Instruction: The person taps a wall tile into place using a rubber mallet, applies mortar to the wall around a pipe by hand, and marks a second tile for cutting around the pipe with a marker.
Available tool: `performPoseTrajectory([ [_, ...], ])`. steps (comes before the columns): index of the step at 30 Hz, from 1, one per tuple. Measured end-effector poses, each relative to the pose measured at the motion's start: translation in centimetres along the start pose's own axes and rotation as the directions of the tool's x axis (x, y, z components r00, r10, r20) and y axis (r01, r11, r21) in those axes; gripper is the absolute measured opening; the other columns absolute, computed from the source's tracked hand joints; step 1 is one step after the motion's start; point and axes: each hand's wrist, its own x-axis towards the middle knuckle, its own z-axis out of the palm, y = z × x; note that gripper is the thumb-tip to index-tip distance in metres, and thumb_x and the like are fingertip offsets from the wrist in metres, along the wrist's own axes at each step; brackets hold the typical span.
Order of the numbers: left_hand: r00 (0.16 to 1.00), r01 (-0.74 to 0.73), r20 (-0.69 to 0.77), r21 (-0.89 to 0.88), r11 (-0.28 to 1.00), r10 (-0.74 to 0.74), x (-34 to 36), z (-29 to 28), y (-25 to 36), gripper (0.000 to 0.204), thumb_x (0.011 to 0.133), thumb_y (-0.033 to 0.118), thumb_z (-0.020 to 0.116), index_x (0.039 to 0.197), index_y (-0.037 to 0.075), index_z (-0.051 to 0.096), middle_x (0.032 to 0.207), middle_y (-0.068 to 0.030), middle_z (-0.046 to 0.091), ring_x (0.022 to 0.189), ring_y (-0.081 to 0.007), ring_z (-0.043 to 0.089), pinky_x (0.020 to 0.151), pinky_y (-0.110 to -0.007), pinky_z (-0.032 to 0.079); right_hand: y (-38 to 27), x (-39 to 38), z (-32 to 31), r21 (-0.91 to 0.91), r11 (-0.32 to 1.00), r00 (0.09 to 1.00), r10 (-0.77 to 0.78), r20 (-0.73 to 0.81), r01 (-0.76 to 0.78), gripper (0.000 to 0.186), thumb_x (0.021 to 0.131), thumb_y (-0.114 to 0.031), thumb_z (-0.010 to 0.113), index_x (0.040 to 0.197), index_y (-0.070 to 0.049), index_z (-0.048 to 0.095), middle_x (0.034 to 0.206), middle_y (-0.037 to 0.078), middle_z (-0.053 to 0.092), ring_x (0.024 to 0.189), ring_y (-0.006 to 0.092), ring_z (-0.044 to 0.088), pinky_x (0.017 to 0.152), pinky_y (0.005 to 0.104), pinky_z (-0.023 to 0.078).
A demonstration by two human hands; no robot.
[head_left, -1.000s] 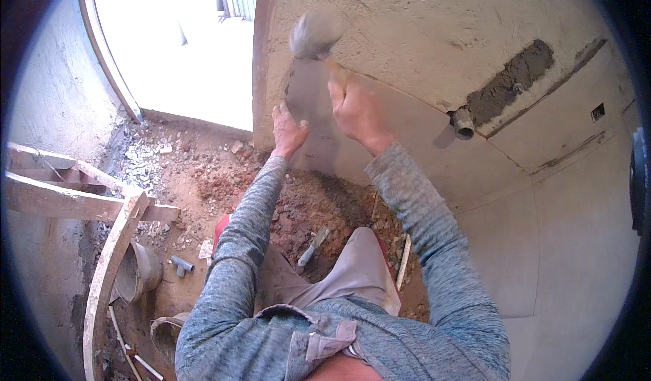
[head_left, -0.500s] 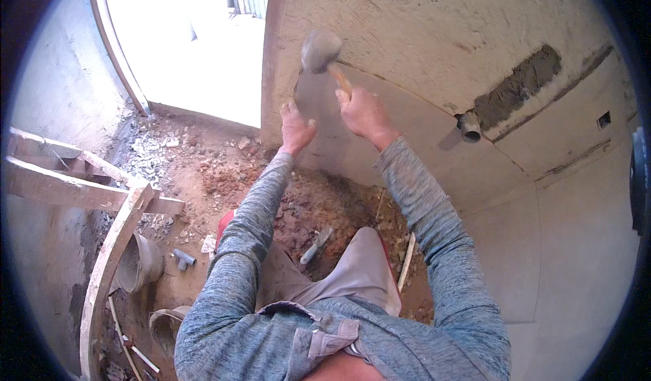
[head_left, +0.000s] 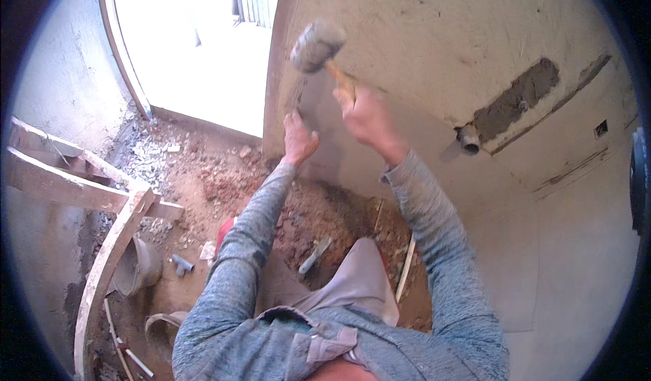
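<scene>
My right hand [head_left: 371, 122] is closed around the wooden handle of a mallet [head_left: 317, 47] with a grey, worn head. The mallet head is over the wall near the doorway edge, slightly blurred, and seems apart from the surface. Below it, a large smooth grey tile [head_left: 359, 160] covers the lower wall. Against the left edge of this tile rests my left hand [head_left: 298, 140], fingers stretched out and thumb apart, holding nothing.
A pipe stub [head_left: 468, 140] sticks out of the wall beside a dark mortar patch [head_left: 519, 99]. A trowel-like tool [head_left: 315, 255] lies on the rubble between my legs. To the left are a wooden frame [head_left: 112, 265], buckets [head_left: 139, 265] and a grey pipe fitting [head_left: 182, 264].
The mallet head has lifted up and to the left, away from the tile's top edge. My right hand has drawn back slightly to the right; my left hand keeps its place at the tile.
</scene>
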Motion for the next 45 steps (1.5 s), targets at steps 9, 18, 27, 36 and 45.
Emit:
performPoseTrajectory([
  [9, 0.996, 0.074, 0.043, -0.047, 0.996, -0.072, -1.5, 0.4, 1.5, 0.088, 0.075, 0.024, 0.065, 0.141, -0.015, 0.021, 0.145, -0.0383, 0.022, 0.139, -0.0484, 0.019, 0.116, -0.047, 0.020, 1.6, -0.9, 1.2, -0.034, 0.996, 0.997, 0.077, -0.022, -0.077, 0.045, 0.095, -0.041, 0.050, 0.093, 0.004, 0.058, 0.082, 0.028, 0.062, 0.084, 0.0433, 0.063, 0.072, 0.0494, 0.047],
  [18, 0.998, 0.060, 0.035, -0.019, 0.998, -0.059, -1.4, -0.7, 1.1, 0.087, 0.075, 0.021, 0.063, 0.141, -0.016, 0.020, 0.145, -0.0383, 0.021, 0.139, -0.0480, 0.019, 0.116, -0.046, 0.021, -3.4, -0.2, -2.6, 0.170, 0.985, 0.978, 0.020, -0.208, 0.016, 0.047, 0.094, -0.041, 0.050, 0.118, -0.001, 0.056, 0.089, 0.030, 0.064, 0.084, 0.0485, 0.062, 0.074, 0.0558, 0.049],
  [27, 0.997, 0.067, 0.046, 0.007, 0.998, -0.067, -1.6, -0.5, 0.1, 0.089, 0.075, 0.022, 0.064, 0.141, -0.016, 0.018, 0.144, -0.0387, 0.022, 0.139, -0.0486, 0.019, 0.115, -0.047, 0.021, -3.0, -0.1, -2.3, 0.092, 0.995, 0.995, -0.020, -0.102, 0.029, 0.045, 0.095, -0.042, 0.050, 0.096, 0.003, 0.056, 0.077, 0.029, 0.062, 0.077, 0.0465, 0.062, 0.066, 0.0537, 0.046],
  [36, 0.999, -0.043, -0.011, 0.140, 0.989, 0.045, 1.2, 0.3, -3.2, 0.093, 0.075, 0.027, 0.066, 0.142, -0.015, 0.017, 0.147, -0.0378, 0.021, 0.140, -0.0476, 0.017, 0.118, -0.046, 0.016, 0.2, -0.2, 0.3, 0.086, 0.996, 0.995, 0.031, 0.092, -0.039, 0.042, 0.094, -0.041, 0.052, 0.097, 0.001, 0.059, 0.080, 0.025, 0.064, 0.081, 0.0443, 0.063, 0.069, 0.0514, 0.048],
  [45, 0.999, -0.023, 0.026, 0.077, 0.997, 0.021, -1.2, 0.5, 0.1, 0.102, 0.076, 0.042, 0.073, 0.144, -0.011, 0.019, 0.150, -0.0323, 0.023, 0.142, -0.0445, 0.015, 0.118, -0.046, 0.014, 7.7, -14.8, 1.7, 0.289, 0.896, 0.941, 0.329, 0.082, -0.338, 0.046, 0.091, -0.045, 0.055, 0.098, 0.000, 0.064, 0.082, 0.023, 0.065, 0.078, 0.0408, 0.063, 0.068, 0.0472, 0.047],
])
